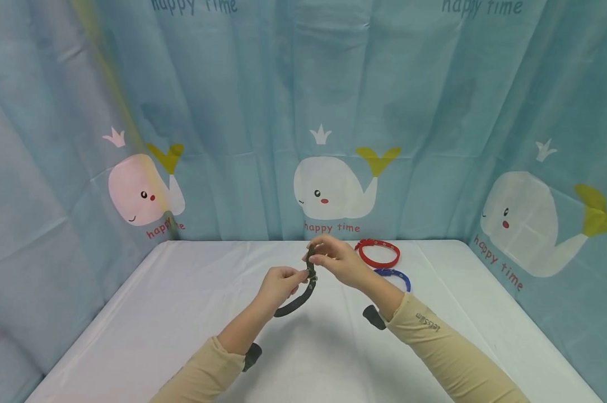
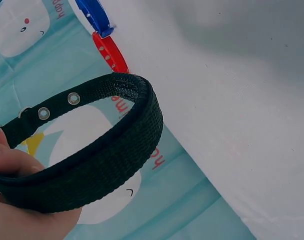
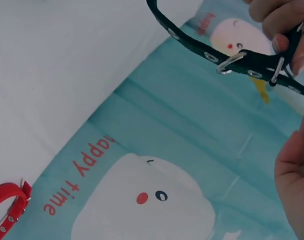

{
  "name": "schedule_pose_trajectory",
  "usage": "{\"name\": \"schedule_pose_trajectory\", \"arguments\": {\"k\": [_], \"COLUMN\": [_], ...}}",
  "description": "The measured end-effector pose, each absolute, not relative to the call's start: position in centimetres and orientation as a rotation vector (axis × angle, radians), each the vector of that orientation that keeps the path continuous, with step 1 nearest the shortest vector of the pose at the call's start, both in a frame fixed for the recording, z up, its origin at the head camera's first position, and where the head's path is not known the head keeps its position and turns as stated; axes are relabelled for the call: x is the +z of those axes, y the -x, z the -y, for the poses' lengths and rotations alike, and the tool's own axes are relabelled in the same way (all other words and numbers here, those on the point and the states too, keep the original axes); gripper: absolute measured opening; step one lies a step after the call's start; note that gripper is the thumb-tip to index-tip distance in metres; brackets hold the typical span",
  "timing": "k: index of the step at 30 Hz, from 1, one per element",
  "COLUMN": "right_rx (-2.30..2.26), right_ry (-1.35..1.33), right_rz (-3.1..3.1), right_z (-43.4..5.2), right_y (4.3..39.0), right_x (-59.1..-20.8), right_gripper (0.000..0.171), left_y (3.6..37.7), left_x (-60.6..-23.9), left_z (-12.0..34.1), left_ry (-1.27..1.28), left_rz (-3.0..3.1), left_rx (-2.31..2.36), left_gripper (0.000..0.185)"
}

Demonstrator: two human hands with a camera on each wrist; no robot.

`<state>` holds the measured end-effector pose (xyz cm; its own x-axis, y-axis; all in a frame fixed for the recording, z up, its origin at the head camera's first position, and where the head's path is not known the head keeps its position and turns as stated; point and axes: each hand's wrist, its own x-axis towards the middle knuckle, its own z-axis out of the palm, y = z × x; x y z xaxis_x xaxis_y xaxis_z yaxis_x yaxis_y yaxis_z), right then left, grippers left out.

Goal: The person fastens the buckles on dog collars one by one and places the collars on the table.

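Note:
A dark green, nearly black collar (image 1: pixel 297 303) with metal eyelets and a buckle (image 3: pixel 278 71) is held up above the table, bent into a loop. My left hand (image 1: pixel 280 285) pinches it beside the buckle. Slightly higher, my right hand (image 1: pixel 340 261) pinches the strap's upper end between thumb and fingers. In the left wrist view the padded band (image 2: pixel 106 157) curves out from the left hand (image 2: pixel 36 220). The right wrist view shows the strap threaded through the buckle, and a metal D-ring (image 3: pixel 232 62) beside it.
A red collar (image 1: pixel 398 258) lies buckled in a ring at the back of the white table (image 1: pixel 182 313). In front of it is a blue collar (image 1: pixel 403 275), partly hidden by the right forearm. A light blue curtain (image 1: pixel 263 184) with whale prints hangs around the table's back and sides.

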<state>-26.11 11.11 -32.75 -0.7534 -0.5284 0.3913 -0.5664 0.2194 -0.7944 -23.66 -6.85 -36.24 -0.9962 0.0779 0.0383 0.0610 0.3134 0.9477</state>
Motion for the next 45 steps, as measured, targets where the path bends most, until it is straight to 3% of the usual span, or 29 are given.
{"name": "schedule_pose_trajectory", "arguments": {"k": [10,16,22,34,40,45], "right_rx": [1.683,1.66,1.58,1.432,1.497,1.481], "right_ry": [-1.057,-1.046,-1.073,-0.952,-0.768,-0.823], "right_rz": [2.387,2.402,2.438,2.301,2.248,2.236], "right_z": [-10.9,-11.1,-11.3,-11.2,-11.1,-11.1], "right_y": [26.0,26.1,26.2,25.7,25.4,25.2], "right_x": [-33.3,-33.4,-33.9,-34.3,-34.2,-34.0], "right_gripper": [0.016,0.018,0.018,0.028,0.018,0.015], "left_y": [23.5,23.4,23.1,23.0,22.9,23.1], "left_x": [-36.2,-36.4,-36.4,-36.3,-36.0,-36.0], "left_z": [6.8,7.9,8.6,8.2,7.9,7.8], "left_ry": [-0.095,-0.264,-0.384,-0.169,-0.081,-0.076], "left_rz": [-2.579,-2.496,-2.557,-2.567,-2.473,-2.432], "left_rx": [1.771,1.666,1.64,1.841,1.943,1.983], "left_gripper": [0.028,0.014,0.022,0.024,0.026,0.029]}}
